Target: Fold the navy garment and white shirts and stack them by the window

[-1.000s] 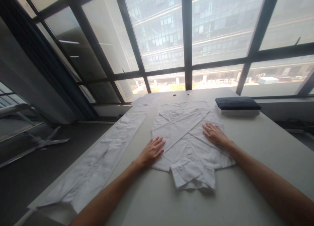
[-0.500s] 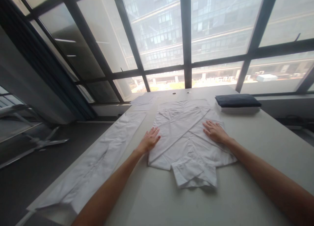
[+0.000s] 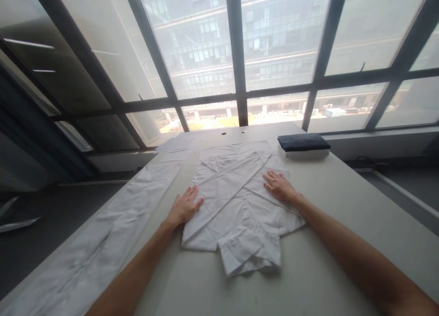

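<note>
A white collared shirt [image 3: 233, 183] lies on the white table, its collar toward me and a sleeve folded slantwise across its body. My left hand [image 3: 185, 205] rests on the shirt's left edge, fingers stretched out. On the right side of the shirt, my right hand [image 3: 279, 186] lies flat with its fingers spread. Neither hand grips the cloth. To the left, a second white garment [image 3: 113, 224] is laid out lengthwise along the table's edge.
A dark folded cloth [image 3: 303, 141] tops a white stack [image 3: 305, 153] at the back right of the table [image 3: 343, 197]. White sheets [image 3: 174, 144] lie at the back left. Tall windows [image 3: 281, 37] stand behind the table.
The camera view has turned to the right, so everything appears further left. Both hands stay flat on the shirt, which looks the same.
</note>
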Available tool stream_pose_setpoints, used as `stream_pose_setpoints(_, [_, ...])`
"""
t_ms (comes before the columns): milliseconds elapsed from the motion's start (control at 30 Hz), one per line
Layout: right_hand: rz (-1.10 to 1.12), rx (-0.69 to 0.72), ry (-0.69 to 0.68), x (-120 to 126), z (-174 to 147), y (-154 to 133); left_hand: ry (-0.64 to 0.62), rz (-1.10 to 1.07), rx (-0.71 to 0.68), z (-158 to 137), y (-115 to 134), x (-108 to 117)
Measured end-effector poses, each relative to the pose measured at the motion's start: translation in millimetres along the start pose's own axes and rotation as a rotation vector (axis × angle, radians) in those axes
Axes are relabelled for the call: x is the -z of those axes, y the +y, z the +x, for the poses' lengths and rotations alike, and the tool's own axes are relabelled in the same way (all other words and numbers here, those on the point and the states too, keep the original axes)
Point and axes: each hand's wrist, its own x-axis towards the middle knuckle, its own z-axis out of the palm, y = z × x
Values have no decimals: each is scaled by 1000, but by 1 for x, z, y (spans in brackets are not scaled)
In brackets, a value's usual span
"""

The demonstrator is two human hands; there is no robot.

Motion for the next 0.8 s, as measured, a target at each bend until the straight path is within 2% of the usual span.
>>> stream_pose_setpoints(167, [49, -13, 134, 3, -1, 0, 60, 17, 18, 6, 2, -3])
stream_pose_setpoints(367, [52, -2, 86, 4, -4, -1, 29, 18, 50, 7, 3, -8])
stream_pose_setpoints(467, [52, -6, 85, 4, -4, -1, 91, 40, 37, 5, 6, -3])
stream_pose_setpoints(567, [48, -13, 86, 3, -3, -1, 202, 75, -24, 0, 18, 3])
stream_pose_setpoints(633, [43, -14, 90, 2, -3, -1, 230, 52, -100, -3, 29, 3])
stream_pose_setpoints(733, [35, -3, 96, 1, -4, 0, 165, -3, -205, -8, 44, -2])
stream_pose_setpoints(800, [31, 8, 100, 1, -4, 0, 113, -15, -225, -10, 49, -7])
